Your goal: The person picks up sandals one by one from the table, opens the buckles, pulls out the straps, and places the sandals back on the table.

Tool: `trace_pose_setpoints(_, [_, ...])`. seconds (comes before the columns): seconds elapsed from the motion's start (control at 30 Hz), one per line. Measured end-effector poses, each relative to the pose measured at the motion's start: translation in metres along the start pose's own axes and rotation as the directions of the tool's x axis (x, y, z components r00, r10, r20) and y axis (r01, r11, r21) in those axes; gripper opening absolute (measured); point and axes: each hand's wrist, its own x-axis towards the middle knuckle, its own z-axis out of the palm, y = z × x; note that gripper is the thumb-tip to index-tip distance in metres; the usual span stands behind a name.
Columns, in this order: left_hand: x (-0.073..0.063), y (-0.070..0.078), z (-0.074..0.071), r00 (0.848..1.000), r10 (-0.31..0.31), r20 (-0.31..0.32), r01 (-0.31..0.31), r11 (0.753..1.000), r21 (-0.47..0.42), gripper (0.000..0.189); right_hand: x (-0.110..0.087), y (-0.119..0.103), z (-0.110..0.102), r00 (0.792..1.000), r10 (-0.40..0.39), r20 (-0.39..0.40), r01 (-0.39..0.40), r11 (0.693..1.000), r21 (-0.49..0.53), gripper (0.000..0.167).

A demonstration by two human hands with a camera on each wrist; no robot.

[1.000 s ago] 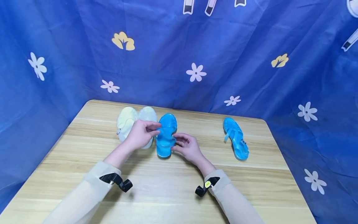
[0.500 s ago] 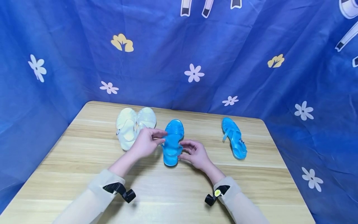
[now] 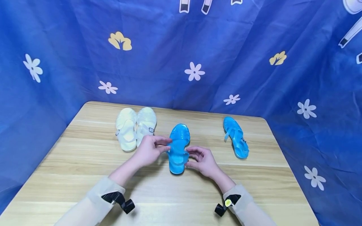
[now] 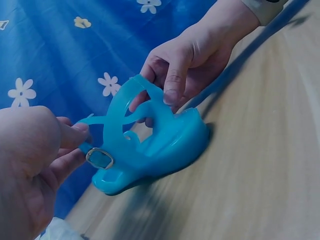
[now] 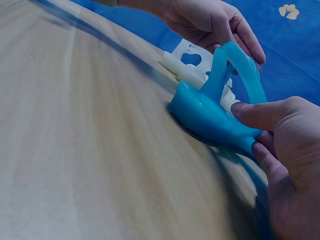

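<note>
A blue jelly sandal (image 3: pixel 181 133) is between my two hands near the middle of the table, toe pointing away from me. My left hand (image 3: pixel 148 152) pinches its strap on the left side, close to a metal buckle (image 4: pixel 100 158). On the opposite side, my right hand (image 3: pixel 205 163) grips the sandal's edge, with the thumb on top and fingers lower down in the right wrist view. Shadow shows under the sole there; whether the heel touches the wood cannot be told.
Two white sandals (image 3: pixel 126 127) stand side by side left of my left hand. A second blue sandal (image 3: pixel 236 138) lies at the right of the wooden table (image 3: pixel 158 194). Behind hangs a blue patterned curtain (image 3: pixel 158 62).
Both hands have brought the blue sandal rightward and nearer to me, away from the white pair. More of the right-hand white sandal shows now. The other blue sandal stays put.
</note>
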Motion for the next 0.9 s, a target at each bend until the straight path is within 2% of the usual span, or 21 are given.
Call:
trace_pose_setpoints(0.27, [-0.011, 0.003, 0.004, 0.999, 0.036, 0.012, -0.036, 0.999, -0.001, 0.029, -0.014, -0.002, -0.002, 1.0, 0.014, 0.02, -0.014, 1.0, -0.005, 0.054])
trace_pose_setpoints(0.5, [-0.019, 0.006, 0.005, 0.999, 0.022, 0.043, -0.021, 0.999, -0.028, 0.028, -0.023, -0.004, -0.002, 0.999, 0.029, 0.03, -0.028, 0.999, -0.015, 0.053])
trace_pose_setpoints(0.67, [-0.024, 0.005, 0.005, 0.997, 0.042, 0.071, -0.038, 0.998, -0.059, 0.028, -0.027, -0.007, 0.0, 0.998, 0.046, 0.037, -0.046, 0.999, -0.021, 0.053])
trace_pose_setpoints(0.8, [-0.026, 0.004, 0.004, 0.995, 0.031, 0.09, -0.021, 0.994, -0.11, 0.03, -0.027, -0.014, -0.005, 0.995, 0.038, 0.09, -0.037, 0.999, -0.013, 0.053])
trace_pose_setpoints(0.9, [-0.026, 0.001, 0.002, 0.995, 0.009, 0.103, 0.002, 0.994, -0.108, 0.035, -0.024, -0.022, -0.013, 0.992, 0.021, 0.125, -0.019, 1.0, -0.017, 0.052])
